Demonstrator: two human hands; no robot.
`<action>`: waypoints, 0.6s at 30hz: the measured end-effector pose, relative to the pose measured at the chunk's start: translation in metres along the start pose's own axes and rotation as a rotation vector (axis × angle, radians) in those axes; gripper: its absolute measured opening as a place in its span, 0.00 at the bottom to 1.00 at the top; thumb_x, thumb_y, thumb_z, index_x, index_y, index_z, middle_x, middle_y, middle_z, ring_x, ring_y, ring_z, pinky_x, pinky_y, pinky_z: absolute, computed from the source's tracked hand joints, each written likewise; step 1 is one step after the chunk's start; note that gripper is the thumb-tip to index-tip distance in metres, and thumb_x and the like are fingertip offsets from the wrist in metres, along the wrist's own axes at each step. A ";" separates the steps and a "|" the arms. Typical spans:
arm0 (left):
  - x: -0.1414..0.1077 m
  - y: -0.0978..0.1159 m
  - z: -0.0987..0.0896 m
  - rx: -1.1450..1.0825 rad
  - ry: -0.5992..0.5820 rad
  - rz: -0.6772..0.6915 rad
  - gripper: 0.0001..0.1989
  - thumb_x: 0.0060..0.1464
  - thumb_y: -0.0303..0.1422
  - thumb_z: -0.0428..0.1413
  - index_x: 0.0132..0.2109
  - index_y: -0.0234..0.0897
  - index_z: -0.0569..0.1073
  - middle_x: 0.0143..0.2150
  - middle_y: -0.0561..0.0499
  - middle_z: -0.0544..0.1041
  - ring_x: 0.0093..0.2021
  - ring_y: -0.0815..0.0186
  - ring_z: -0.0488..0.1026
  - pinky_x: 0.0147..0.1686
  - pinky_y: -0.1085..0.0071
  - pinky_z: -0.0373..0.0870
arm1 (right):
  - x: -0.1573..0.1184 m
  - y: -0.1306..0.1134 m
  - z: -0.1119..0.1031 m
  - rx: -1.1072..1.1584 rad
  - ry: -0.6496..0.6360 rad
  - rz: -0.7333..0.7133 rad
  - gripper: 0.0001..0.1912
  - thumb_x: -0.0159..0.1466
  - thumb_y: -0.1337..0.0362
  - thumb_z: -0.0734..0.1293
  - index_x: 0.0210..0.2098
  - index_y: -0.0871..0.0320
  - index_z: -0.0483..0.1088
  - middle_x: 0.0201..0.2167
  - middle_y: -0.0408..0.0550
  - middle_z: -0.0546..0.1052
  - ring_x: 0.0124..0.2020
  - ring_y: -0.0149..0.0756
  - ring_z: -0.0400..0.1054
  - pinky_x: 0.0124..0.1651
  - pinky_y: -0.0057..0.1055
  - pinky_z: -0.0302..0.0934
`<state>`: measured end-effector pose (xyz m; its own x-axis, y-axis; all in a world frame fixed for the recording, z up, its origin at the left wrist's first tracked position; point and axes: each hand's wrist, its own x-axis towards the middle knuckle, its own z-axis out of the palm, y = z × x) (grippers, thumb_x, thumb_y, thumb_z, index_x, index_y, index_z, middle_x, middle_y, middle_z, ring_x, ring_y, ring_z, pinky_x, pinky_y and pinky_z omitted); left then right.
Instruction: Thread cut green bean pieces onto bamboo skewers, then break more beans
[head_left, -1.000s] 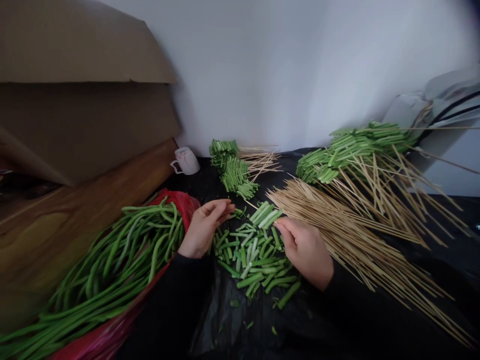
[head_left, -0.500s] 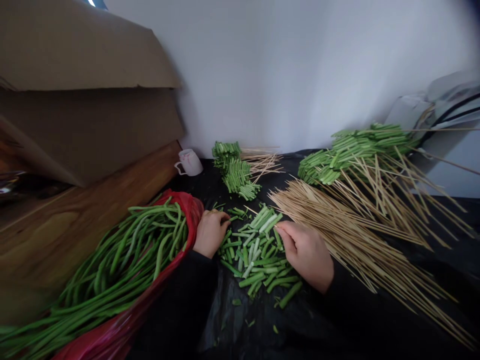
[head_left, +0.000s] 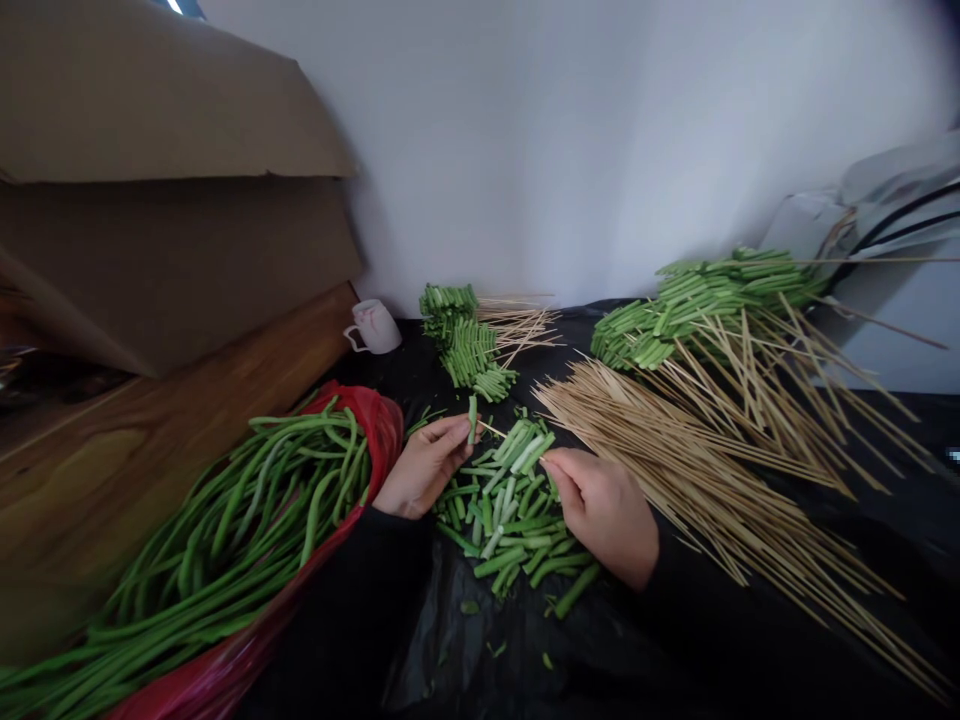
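Bean [head_left: 472, 420], pinched nearly upright by fingers of the left hand [head_left: 421, 465] beside the tip of the skewer [head_left: 491, 429], could split or slip if that skewer, pinched in the right hand [head_left: 604, 510], pressed in off-centre.

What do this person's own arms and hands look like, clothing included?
The left hand and right hand are bare, with no gloves or wristwear showing. The left sleeve and right sleeve are long, plain-looking and black or nearly so, reaching the wrists.
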<state>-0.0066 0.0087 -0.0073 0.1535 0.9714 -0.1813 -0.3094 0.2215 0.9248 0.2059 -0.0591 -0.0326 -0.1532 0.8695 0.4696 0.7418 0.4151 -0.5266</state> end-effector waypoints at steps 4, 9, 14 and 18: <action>0.000 0.000 -0.001 -0.021 -0.022 -0.019 0.15 0.39 0.32 0.70 0.37 0.32 0.82 0.34 0.49 0.80 0.34 0.72 0.72 0.33 0.79 0.68 | 0.000 0.000 0.001 0.002 -0.011 0.001 0.14 0.69 0.66 0.56 0.39 0.57 0.73 0.35 0.47 0.78 0.37 0.36 0.72 0.41 0.30 0.56; 0.000 -0.001 -0.003 0.008 -0.047 0.002 0.14 0.41 0.32 0.70 0.38 0.33 0.82 0.34 0.49 0.79 0.34 0.73 0.71 0.32 0.79 0.67 | 0.000 0.001 0.002 0.008 -0.021 0.002 0.13 0.69 0.66 0.56 0.39 0.57 0.73 0.36 0.47 0.78 0.38 0.37 0.73 0.42 0.30 0.57; 0.000 0.000 -0.002 0.081 -0.021 0.051 0.14 0.39 0.33 0.70 0.36 0.32 0.82 0.34 0.48 0.80 0.35 0.71 0.72 0.35 0.77 0.67 | 0.000 0.001 0.000 -0.008 -0.044 0.007 0.13 0.68 0.68 0.56 0.36 0.57 0.72 0.35 0.46 0.78 0.38 0.37 0.73 0.41 0.30 0.56; -0.001 0.000 -0.003 0.137 -0.048 0.041 0.13 0.40 0.34 0.70 0.35 0.32 0.82 0.33 0.49 0.80 0.34 0.72 0.71 0.36 0.77 0.66 | -0.001 0.000 0.000 -0.016 -0.054 0.005 0.12 0.67 0.69 0.57 0.36 0.57 0.72 0.35 0.47 0.78 0.38 0.37 0.73 0.41 0.30 0.56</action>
<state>-0.0100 0.0078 -0.0085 0.1888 0.9734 -0.1298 -0.1855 0.1651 0.9687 0.2064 -0.0600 -0.0330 -0.1844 0.8850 0.4276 0.7532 0.4067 -0.5170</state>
